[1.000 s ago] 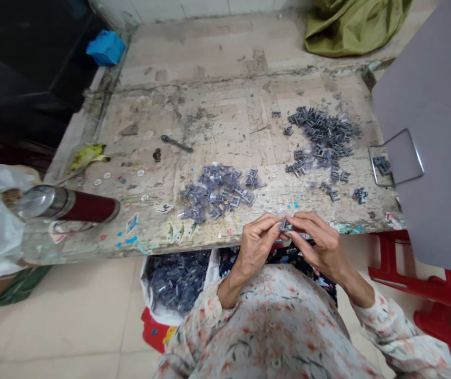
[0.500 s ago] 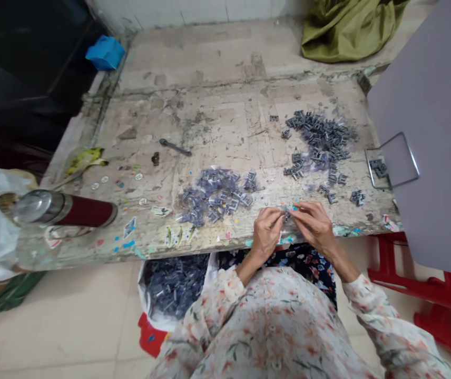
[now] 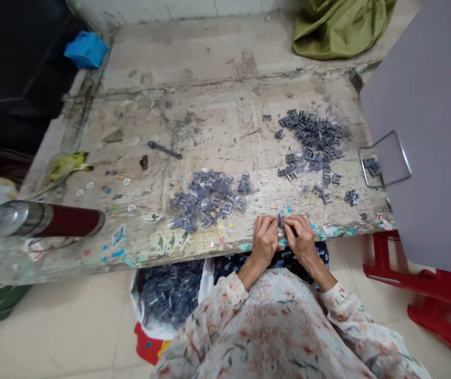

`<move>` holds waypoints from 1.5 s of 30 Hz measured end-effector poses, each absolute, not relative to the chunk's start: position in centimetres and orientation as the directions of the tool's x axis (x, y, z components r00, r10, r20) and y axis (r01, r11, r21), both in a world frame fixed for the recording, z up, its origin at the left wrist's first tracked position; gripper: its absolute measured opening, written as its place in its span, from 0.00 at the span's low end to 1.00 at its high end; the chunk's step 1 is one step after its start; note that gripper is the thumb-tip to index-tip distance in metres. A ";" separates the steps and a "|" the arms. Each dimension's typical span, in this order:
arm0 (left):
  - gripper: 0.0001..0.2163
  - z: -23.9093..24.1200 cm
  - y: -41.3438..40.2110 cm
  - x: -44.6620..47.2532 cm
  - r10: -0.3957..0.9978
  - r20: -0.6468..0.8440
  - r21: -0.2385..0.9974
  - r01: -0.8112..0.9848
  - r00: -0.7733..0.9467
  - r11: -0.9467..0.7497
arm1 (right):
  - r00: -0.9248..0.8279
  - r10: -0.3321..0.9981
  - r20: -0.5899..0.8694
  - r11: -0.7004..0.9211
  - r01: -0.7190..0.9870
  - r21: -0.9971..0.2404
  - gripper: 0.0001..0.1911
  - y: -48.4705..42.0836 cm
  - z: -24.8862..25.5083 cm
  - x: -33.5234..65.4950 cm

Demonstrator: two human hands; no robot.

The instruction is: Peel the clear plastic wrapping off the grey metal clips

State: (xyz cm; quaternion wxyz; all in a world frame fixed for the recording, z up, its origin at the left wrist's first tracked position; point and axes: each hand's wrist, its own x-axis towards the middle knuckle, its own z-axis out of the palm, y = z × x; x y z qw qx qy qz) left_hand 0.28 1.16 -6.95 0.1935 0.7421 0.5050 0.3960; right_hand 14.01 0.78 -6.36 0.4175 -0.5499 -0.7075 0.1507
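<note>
Both hands met at the near edge of the scuffed, paint-flecked stone worktop [image 3: 209, 121], right of centre. The left hand [image 3: 264, 237] and the right hand [image 3: 301, 239] each had their fingers [image 3: 270, 223] closed narrowly on one small dark grey clip-like part [image 3: 280, 221], pinched between thumb and fingertips from either side. The part sat just above the worktop's near rim, mostly hidden by the fingertips, so its exact shape could not be made out. Gripping it from both sides so close to the body probably gave a steady hold on something that small, with the wrists braced near the edge.

Two heaps lay within easy reach beyond the hands. A loose pile of bluish clear-wrapped pieces [image 3: 207, 197] sat just left of them, and a spread heap of dark grey clips [image 3: 312, 139] lay farther off to the right. Keeping the heaps apart seemed to sort one kind from the other. Below the near edge, a white bag of bluish pieces [image 3: 172, 295] stood open on the floor beside the person's knees, close enough to act as a store.

A maroon flask with a steel cap [image 3: 51, 221] lay on its side at the near left, and a small metal wrench [image 3: 164, 150] lay mid-worktop. Both were well apart from the hands.
</note>
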 end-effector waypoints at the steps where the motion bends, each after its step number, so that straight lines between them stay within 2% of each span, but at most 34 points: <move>1: 0.13 -7.0 1.2 0.3 0.900 0.399 0.676 0.606 0.178 -0.420 | -0.041 0.911 0.411 0.335 0.657 -0.676 0.07 0.7 -6.3 13.9; 4: 0.12 -6.4 1.2 0.3 0.903 0.383 0.676 0.608 0.192 -0.416 | -0.097 0.934 0.344 0.324 0.636 -0.700 0.06 0.9 -5.5 14.4; 7: 0.12 -5.0 1.7 -0.6 0.924 0.327 0.752 0.537 0.199 -0.382 | -0.169 0.931 0.324 0.357 0.614 -0.704 0.06 2.1 -4.3 16.0; 10: 0.12 -3.0 3.3 -2.9 0.955 0.273 0.820 0.490 0.118 -0.296 | -0.171 0.907 0.384 0.371 0.755 -0.541 0.15 4.5 -3.4 18.1; 12: 0.11 -1.5 5.1 -5.2 0.958 0.285 0.810 0.540 -0.024 -0.228 | -0.208 0.917 0.341 0.338 0.858 -0.387 0.21 6.4 -3.2 19.3; 14: 0.13 -0.1 6.9 -7.5 0.953 0.283 0.773 0.613 -0.105 -0.162 | -0.234 0.927 0.294 0.321 0.900 -0.296 0.20 7.8 -3.4 20.1; 15: 0.13 0.6 7.6 -8.6 0.945 0.300 0.737 0.660 -0.128 -0.145 | -0.230 0.928 0.292 0.314 0.905 -0.288 0.18 8.3 -3.5 20.3; 16: 0.14 1.3 8.2 -9.4 0.931 0.331 0.702 0.700 -0.153 -0.135 | -0.209 0.928 0.308 0.305 0.901 -0.308 0.16 8.5 -3.6 20.3; 18: 0.15 2.2 8.7 -10.0 0.890 0.403 0.667 0.735 -0.213 -0.126 | -0.131 0.925 0.357 0.288 0.855 -0.431 0.13 8.3 -3.4 20.1; 20: 0.14 2.5 8.2 -9.2 0.876 0.410 0.723 0.676 -0.256 -0.141 | -0.033 0.938 0.346 0.262 0.719 -0.643 0.11 7.3 -2.9 19.4; 21: 0.14 2.4 7.7 -8.2 0.897 0.359 0.787 0.599 -0.256 -0.144 | 0.003 0.959 0.284 0.224 0.609 -0.761 0.11 6.6 -2.5 18.9; 23: 0.14 1.7 6.2 -5.5 0.980 0.131 0.939 0.335 -0.149 -0.075 | 0.007 0.997 0.074 0.068 0.333 -0.940 0.13 5.1 -1.8 17.9; 24: 0.15 1.3 5.4 -4.0 0.998 -0.040 0.986 0.158 -0.056 0.049 | -0.028 0.999 -0.034 -0.028 0.201 -0.979 0.14 4.4 -1.5 17.4; 26: 0.19 0.3 3.9 -1.4 0.925 -0.325 0.919 -0.163 0.197 0.358 | -0.125 0.975 -0.184 -0.184 0.011 -0.983 0.16 3.2 -1.2 16.6; 28: 0.19 -0.6 2.8 0.3 0.845 -0.421 0.794 -0.318 0.329 0.519 | -0.173 0.951 -0.257 -0.270 -0.057 -0.961 0.18 2.3 -1.2 16.1; 31: 0.16 -1.3 1.8 1.1 0.827 -0.463 0.738 -0.378 0.318 0.559 | -0.104 0.949 -0.296 -0.295 0.030 -0.955 0.20 1.3 -1.2 16.0; 34: 0.15 -1.3 1.4 1.0 0.831 -0.480 0.736 -0.387 0.283 0.556 | -0.020 0.978 -0.209 -0.194 0.292 -0.936 0.19 1.0 -0.9 16.8; 36: 0.16 -1.1 1.3 1.1 0.821 -0.506 0.706 -0.421 0.263 0.570 | 0.052 0.993 -0.106 -0.117 0.521 -0.845 0.16 1.5 -0.8 18.0; 39: 0.15 -0.8 1.3 1.4 0.790 -0.559 0.621 -0.505 0.251 0.600 | 0.248 0.956 0.154 -0.110 0.795 -0.597 0.15 3.1 -1.5 20.4; 40: 0.15 -0.8 1.4 1.4 0.779 -0.575 0.591 -0.530 0.252 0.608 | 0.279 0.933 0.226 -0.127 0.845 -0.520 0.15 3.7 -1.9 21.3; 42: 0.14 -0.8 1.4 1.3 0.763 -0.593 0.553 -0.558 0.259 0.619 | 0.278 0.922 0.270 -0.150 0.899 -0.412 0.15 4.7 -2.8 22.6; 45: 0.13 -0.8 1.5 0.9 0.758 -0.588 0.528 -0.577 0.281 0.623 | 0.252 0.932 0.259 -0.146 0.919 -0.366 0.14 5.2 -3.6 23.4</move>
